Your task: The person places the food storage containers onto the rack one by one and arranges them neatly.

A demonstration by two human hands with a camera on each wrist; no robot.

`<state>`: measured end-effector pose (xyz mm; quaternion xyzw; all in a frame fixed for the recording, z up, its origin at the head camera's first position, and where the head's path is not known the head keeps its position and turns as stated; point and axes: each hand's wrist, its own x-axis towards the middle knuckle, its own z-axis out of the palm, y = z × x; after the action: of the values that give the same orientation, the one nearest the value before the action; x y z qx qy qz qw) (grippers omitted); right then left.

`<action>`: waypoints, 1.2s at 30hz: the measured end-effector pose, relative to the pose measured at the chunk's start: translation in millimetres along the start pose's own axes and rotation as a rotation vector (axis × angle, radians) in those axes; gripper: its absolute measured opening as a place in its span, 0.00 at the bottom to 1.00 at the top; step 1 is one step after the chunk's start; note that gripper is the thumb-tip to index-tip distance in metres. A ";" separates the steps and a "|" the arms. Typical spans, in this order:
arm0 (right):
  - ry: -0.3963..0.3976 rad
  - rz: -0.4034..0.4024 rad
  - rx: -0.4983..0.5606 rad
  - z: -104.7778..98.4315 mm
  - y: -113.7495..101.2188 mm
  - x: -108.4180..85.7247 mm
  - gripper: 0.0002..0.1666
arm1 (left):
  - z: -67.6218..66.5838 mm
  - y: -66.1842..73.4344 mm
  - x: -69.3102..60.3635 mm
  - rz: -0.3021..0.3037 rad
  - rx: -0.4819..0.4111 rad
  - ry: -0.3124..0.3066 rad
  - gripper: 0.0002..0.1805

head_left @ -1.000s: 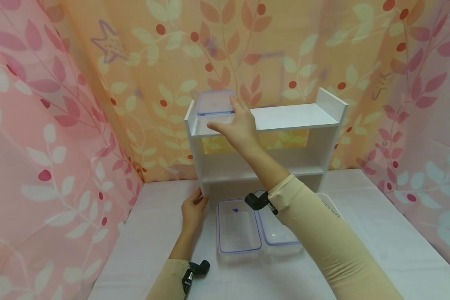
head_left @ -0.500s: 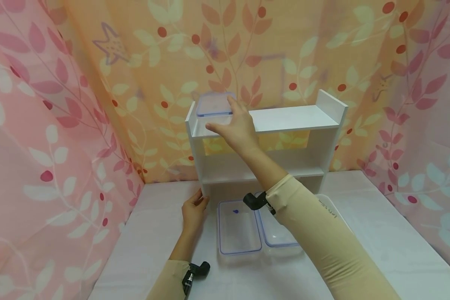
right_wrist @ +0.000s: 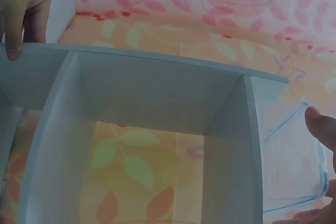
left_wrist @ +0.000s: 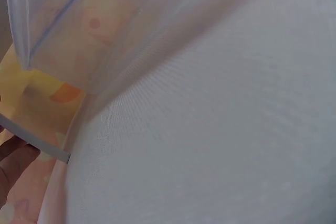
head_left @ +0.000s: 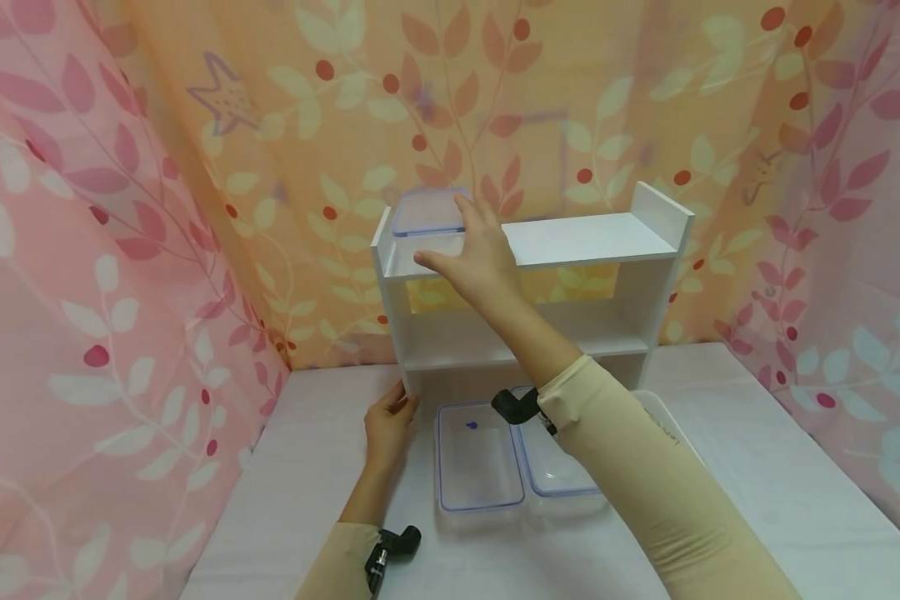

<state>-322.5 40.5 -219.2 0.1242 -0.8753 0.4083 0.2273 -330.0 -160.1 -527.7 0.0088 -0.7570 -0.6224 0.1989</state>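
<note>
A clear container with a blue-rimmed lid (head_left: 423, 212) stands at the left end of the top board of a white shelf (head_left: 585, 237). My right hand (head_left: 486, 260) holds this container, thumb in front and fingers at its right side; the right wrist view shows the thumb by a corner of the container (right_wrist: 291, 163). Low on the shelf's left side panel, my left hand (head_left: 387, 429) grips the edge. In the left wrist view its fingers (left_wrist: 21, 158) lie against the panel (left_wrist: 39, 142).
Two more blue-rimmed clear containers, one at the left (head_left: 480, 467) and one beside it (head_left: 558, 467), stand on the white-covered table (head_left: 285, 500) before the shelf. A whitish container (head_left: 663, 412) is partly hidden behind my right sleeve. Patterned curtains surround the table.
The head view has shifted slightly. Both hands keep nearly the same places on the shelf and the container.
</note>
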 end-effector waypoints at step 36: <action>0.145 -0.436 0.020 -54.4 32.0 -70.2 0.45 | -4.1 -1.1 -3.8 0.034 -0.018 0.002 0.24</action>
<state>-258.5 105.0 -244.6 0.2830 -0.8051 0.3659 0.3712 -325.5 -163.2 -529.2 -0.0053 -0.7513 -0.6255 0.2104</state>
